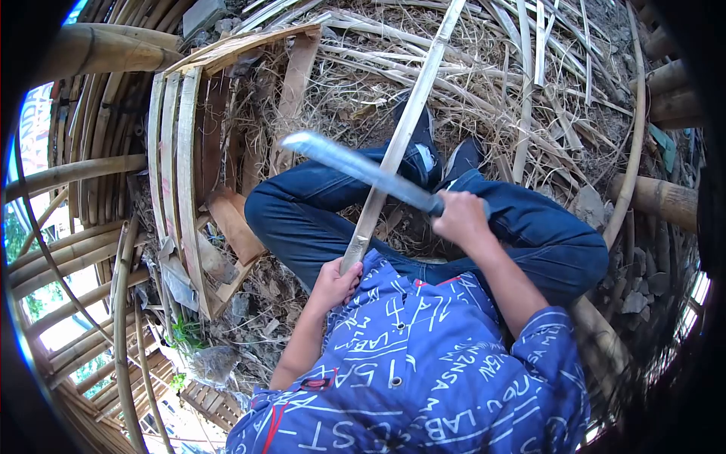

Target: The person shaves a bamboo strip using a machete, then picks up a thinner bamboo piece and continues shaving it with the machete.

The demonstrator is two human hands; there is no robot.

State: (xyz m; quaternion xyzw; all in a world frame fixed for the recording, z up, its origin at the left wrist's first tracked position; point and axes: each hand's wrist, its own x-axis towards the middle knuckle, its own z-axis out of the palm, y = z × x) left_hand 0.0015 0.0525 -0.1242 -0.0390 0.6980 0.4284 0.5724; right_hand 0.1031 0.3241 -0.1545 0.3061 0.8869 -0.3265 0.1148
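My left hand (334,286) is wrapped round the near end of a long bamboo strip (412,113), close to my waist. The strip slants up and away between my bent legs, past my shoes. In my right hand (461,221) is the dark handle of a machete (344,164). Its blade points to the left and crosses over the strip, overlapping it in this view, with the tip above my left knee. Blue trousers (302,204) cover my legs, which are folded on the ground.
A wooden crate frame (189,181) stands at my left. Split strips and shavings (484,98) litter the ground ahead. Bamboo poles (106,57) wall the left side, and another bamboo pole (658,200) juts in at the right near grey stones (635,299).
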